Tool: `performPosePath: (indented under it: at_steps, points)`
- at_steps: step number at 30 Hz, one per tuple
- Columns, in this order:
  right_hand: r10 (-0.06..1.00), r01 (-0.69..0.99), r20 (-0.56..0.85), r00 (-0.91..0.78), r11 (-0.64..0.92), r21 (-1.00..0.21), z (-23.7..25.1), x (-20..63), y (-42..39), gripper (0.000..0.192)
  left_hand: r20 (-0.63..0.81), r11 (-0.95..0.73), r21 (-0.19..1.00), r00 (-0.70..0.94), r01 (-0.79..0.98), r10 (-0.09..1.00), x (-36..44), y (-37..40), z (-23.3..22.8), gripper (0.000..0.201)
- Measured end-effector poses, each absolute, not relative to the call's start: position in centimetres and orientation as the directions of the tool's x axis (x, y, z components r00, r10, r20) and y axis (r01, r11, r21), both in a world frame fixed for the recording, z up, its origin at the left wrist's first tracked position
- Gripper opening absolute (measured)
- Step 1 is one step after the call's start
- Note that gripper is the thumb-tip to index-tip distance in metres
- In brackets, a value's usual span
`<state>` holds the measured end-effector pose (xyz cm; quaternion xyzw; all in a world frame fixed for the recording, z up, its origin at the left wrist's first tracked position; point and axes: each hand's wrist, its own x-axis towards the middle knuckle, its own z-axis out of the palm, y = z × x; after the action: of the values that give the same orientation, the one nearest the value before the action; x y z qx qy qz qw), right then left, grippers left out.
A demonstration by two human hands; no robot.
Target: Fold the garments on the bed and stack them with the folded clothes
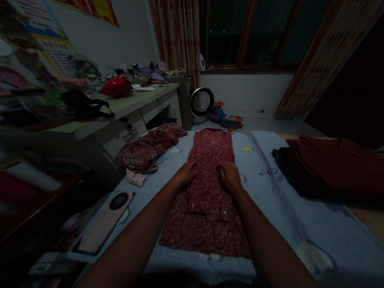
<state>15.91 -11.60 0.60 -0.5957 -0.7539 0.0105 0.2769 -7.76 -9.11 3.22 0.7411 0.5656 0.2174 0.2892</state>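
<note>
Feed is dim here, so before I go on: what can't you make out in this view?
- Head view: fabric under the left hand and right hand, hidden by the hands resting on the red floral garment.
- Dark red pile: cut by the right edge, too dark.
- Desk clutter: blurred, dim.
- Wall posters: text too small.

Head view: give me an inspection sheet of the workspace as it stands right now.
Surface: pale blue sheet covering the bed, lightly creased.
Job's things: red patterned garment laid flat lengthwise, sleeves folded in over the middle.
Clutter: crumpled floral clothes at left; dark red pile at right; pink phone face down near the left edge.
Hands: left hand and right hand both flat, palms down on the garment.
Cables: nothing seen.
Surroundings: dim room; cluttered desk, round fan, ride-on toy, curtained dark window.
</note>
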Motion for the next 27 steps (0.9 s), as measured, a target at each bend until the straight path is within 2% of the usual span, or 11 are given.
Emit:
performPosePath:
  at_steps: [3,6,9,14,23,27]
  points:
    - [0.905,0.890,0.399,-0.146,0.297,-0.346,0.5,16.0,-11.5,0.035,-0.029,-0.190,0.704,0.296,0.684,0.955,-7.6,-10.5,3.2,0.046]
    - [0.910,0.899,0.387,-0.152,0.290,-0.328,0.5,16.1,-11.5,0.036,-0.008,-0.173,0.675,0.241,0.717,0.970,-7.4,-11.2,2.8,0.039]
    - [0.913,0.903,0.378,-0.152,0.284,-0.323,0.6,16.1,-11.6,0.037,0.053,-0.162,0.622,0.166,0.766,0.985,-7.3,-11.4,2.4,0.045]
    - [0.920,0.905,0.365,-0.141,0.269,-0.329,0.2,16.3,-11.5,0.037,0.117,-0.186,0.569,0.145,0.801,0.982,-7.3,-11.8,2.0,0.051]
    - [0.929,0.914,0.350,-0.123,0.243,-0.325,0.2,16.4,-11.4,0.037,0.025,-0.108,0.514,0.111,0.851,0.994,-6.9,-13.3,3.2,0.048]
    - [0.935,0.920,0.317,-0.158,0.255,-0.296,0.2,16.3,-11.5,0.038,-0.025,-0.096,0.595,0.138,0.798,0.990,-7.0,-14.7,4.2,0.044]
